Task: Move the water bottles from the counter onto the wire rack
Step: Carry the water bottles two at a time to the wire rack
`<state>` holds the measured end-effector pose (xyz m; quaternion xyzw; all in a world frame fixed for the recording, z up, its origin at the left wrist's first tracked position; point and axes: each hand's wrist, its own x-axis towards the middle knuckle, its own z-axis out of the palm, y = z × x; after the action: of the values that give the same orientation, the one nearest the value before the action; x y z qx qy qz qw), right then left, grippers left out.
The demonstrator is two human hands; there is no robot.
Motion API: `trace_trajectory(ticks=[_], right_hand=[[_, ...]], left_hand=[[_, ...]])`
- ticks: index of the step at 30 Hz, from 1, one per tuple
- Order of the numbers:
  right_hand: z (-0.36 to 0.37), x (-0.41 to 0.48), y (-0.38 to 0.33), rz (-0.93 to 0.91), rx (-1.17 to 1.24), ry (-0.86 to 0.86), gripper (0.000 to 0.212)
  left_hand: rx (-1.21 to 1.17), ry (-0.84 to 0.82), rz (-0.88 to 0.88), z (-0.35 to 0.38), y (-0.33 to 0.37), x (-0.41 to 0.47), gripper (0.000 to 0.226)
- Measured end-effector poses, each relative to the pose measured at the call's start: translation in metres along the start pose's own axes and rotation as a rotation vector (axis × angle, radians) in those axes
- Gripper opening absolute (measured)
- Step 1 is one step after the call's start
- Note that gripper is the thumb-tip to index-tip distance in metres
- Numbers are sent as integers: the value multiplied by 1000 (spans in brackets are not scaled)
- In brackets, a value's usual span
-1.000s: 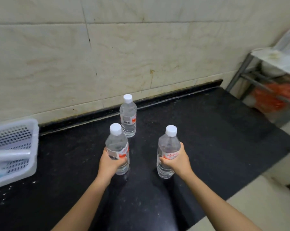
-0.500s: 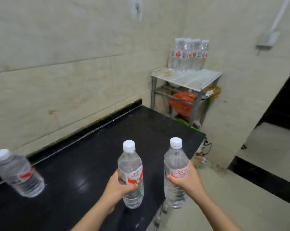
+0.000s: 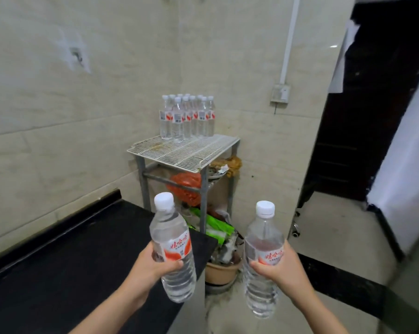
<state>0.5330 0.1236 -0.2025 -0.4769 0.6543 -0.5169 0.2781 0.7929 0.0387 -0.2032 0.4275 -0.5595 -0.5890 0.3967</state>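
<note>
While both carried bottles are clear of the counter [image 3: 59, 261], neither has reached the wire rack [image 3: 186, 155].

Hands: the left hand [image 3: 153, 263] is wrapped round the label band of the left bottle [image 3: 172, 227], fingers curled across the front. The right hand [image 3: 280, 268] grips the right bottle [image 3: 264, 232] at the same height, thumb across the label. The hands are apart, with open space between them and one bottle each.

Left bottle: clear, white cap, red-and-white label, cap leaning a little to the left. It is held in front of the rack and below its top grid, over the counter end nearest the rack.

Right bottle: same type, close to upright. It is in front of the rack and off to its right, over the floor. Neither bottle touches the rack.

Rack top: a group of bottles [image 3: 186, 116] of the same kind stands upright, bunched at the back of the grid by the wall.

Below the rack's top: a red bag [image 3: 186, 186] on the lower level. Green packaging [image 3: 218, 227] and a tan basin [image 3: 221, 268] sit at the rack's foot.

Above and right of the rack: a wall socket [image 3: 280, 92].
</note>
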Motion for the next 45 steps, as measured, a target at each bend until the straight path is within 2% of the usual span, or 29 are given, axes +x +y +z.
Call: trace_trajectory(ticks=[3,5,7,10,14,16,20,22,24,26,28,30,35,45], right_hand=[[-14,45,3,-12,71,30,56],[-19,81,4,-33,87,19,53],[-21,121,4,-66,60,-8,59],[-20,187,-6,-95,26,-39,72],[-12,273,-18,-113,-2,-106,84],[-7,308,-22,-122,-5,-88,79],[0,362,-17,-117,26,-24,52],[3,389,-15,-112,45,26,53],[4,418,-14,-150,86,57,66],[4,449,-18,-191,129,70,76],[4,481,-25,-222,186,70,73],[5,514,-35,-263,261,37,68],[12,600,-43,-372,345,-125,55],[58,727,-36,-348,294,-427,70]], left_hand=[[27,-4,66,10,20,43,74],[53,5,119,11,31,73,80],[77,35,170,9,41,108,84],[72,87,254,4,62,165,73],[91,182,340,-5,92,242,68],[116,235,375,-10,102,280,69],[106,311,397,-12,109,338,68],[80,342,413,-10,109,358,79],[58,379,428,-9,107,378,84],[38,427,411,-6,105,395,73],[18,478,380,0,109,409,57],[3,501,342,3,110,427,58],[-1,625,270,6,102,471,91],[74,824,222,54,122,534,82]])
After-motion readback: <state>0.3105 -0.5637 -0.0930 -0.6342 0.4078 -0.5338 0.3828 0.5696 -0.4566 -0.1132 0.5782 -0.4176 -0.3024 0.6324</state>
